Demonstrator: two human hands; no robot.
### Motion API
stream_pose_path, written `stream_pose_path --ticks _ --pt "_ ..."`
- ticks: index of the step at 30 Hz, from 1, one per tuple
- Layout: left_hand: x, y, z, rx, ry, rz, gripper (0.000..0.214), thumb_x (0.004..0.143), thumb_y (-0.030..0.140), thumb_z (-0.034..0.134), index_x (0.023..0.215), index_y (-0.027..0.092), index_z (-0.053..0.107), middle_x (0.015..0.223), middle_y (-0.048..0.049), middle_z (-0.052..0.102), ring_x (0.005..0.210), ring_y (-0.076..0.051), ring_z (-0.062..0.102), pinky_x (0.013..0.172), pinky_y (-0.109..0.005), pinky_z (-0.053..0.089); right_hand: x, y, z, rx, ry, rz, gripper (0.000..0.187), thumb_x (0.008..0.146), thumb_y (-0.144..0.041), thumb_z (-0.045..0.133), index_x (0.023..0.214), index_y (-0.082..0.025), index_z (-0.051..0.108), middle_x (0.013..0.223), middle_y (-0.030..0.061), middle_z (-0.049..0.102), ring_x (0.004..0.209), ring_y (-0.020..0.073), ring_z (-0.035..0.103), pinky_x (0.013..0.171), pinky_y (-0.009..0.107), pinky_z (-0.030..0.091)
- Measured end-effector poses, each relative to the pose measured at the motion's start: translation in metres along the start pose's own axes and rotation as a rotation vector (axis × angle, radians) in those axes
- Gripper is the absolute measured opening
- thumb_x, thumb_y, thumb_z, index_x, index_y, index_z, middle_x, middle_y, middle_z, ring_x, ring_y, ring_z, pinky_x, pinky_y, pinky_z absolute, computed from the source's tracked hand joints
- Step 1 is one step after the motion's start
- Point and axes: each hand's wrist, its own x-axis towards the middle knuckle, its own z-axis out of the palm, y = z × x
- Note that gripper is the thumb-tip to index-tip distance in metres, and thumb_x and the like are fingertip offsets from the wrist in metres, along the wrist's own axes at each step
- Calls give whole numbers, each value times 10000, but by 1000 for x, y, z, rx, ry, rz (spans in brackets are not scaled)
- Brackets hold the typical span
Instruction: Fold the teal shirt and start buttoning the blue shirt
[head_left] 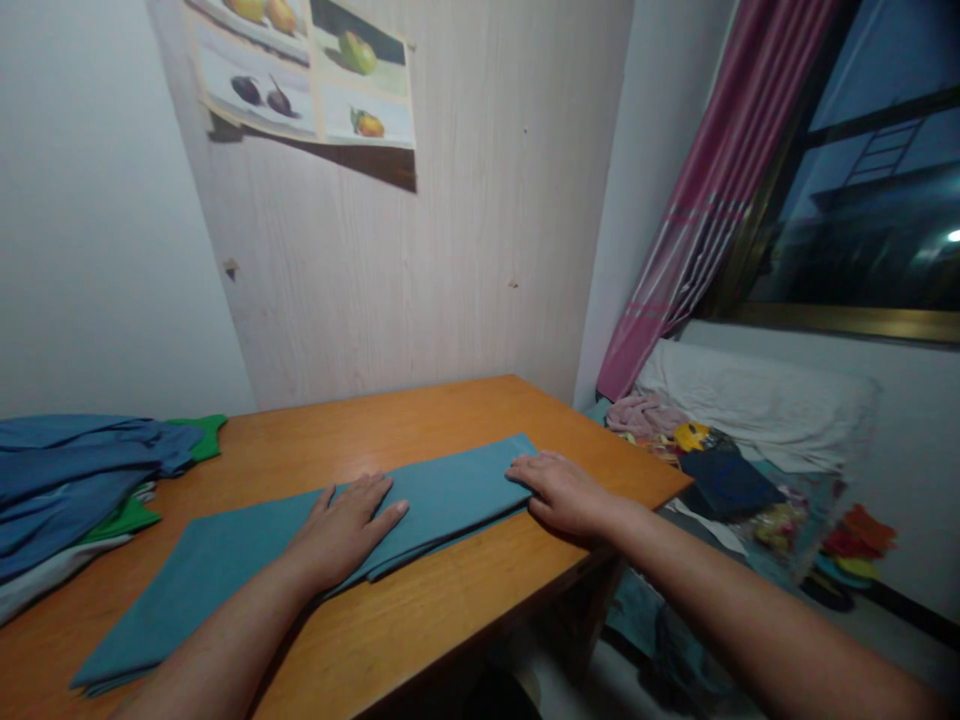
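A long piece of teal cloth [450,495], folded in layers, lies on the wooden table [457,620]. It is narrow at the right end and flares wider at the near left. My left hand [341,530] rests flat on its middle, fingers spread and thumb apart. At the cloth's right end lies my right hand [559,492], its fingers extended over the top surface and the thumb by the near edge. Both hands touch the cloth without wrapping round it. My left forearm covers part of the wide end.
Blue garments [67,480] are heaped at the table's left, with green cloth [210,437] beneath. Right of the table, a pink curtain [697,200] hangs above a cluttered surface bearing a white cover [750,395] and dark blue cloth [727,485]. Fruit pictures [300,75] hang on the wall.
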Motion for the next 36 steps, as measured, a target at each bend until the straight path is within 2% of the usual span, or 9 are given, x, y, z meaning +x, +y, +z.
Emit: stream_pose_path --ticks 10,15,20,25,31,33,36 --pt "1 0 -1 10 -23 -3 756 924 665 272 1485 185 433 1562 -99 368 1470 -307 276 1187 -585 137 6 13 1 -34 -10 158 561 740 -86 549 1272 -233 650 1351 87 623 1260 281 557 1059 414 410" --pt "2 -4 2 7 -1 1 743 915 678 297 1473 214 457 1556 -100 379 1464 -315 288 1186 -587 137 7 18 10 -30 138 200 583 757 -52 512 1293 -241 641 1370 80 608 1285 248 538 1088 411 383" --pt "2 -5 2 12 -13 -2 751 915 679 284 1484 214 438 1565 -81 367 1468 -313 279 1191 -585 137 5 28 17 -56 17 179 637 712 -64 551 1316 -253 620 1433 89 550 1342 275 479 1121 497 326" --pt "1 -5 2 17 -13 -1 752 919 680 278 1486 212 436 1568 -88 358 1464 -310 291 1192 -577 133 5 34 19 -75 62 216 625 740 -43 514 1320 -252 617 1407 70 579 1329 267 496 1127 481 322" --pt "2 -6 3 7 -12 -2 757 916 689 278 1485 215 437 1565 -89 368 1469 -308 280 1193 -578 123 3 36 16 -62 20 186 566 767 -52 510 1267 -272 658 1370 63 610 1301 268 528 1102 460 368" --pt "3 -6 3 10 -16 -9 757 916 689 277 1489 218 430 1570 -84 359 1471 -306 276 1195 -577 117 4 36 15 -63 57 206 585 756 -50 518 1288 -261 643 1384 63 599 1308 264 521 1116 468 348" --pt "3 -6 3 13 -15 -3 757 918 685 274 1488 213 431 1572 -83 355 1472 -308 271 1195 -579 111 8 37 15 -51 192 237 636 753 -35 505 1347 -245 593 1420 50 569 1342 228 485 1147 439 307"
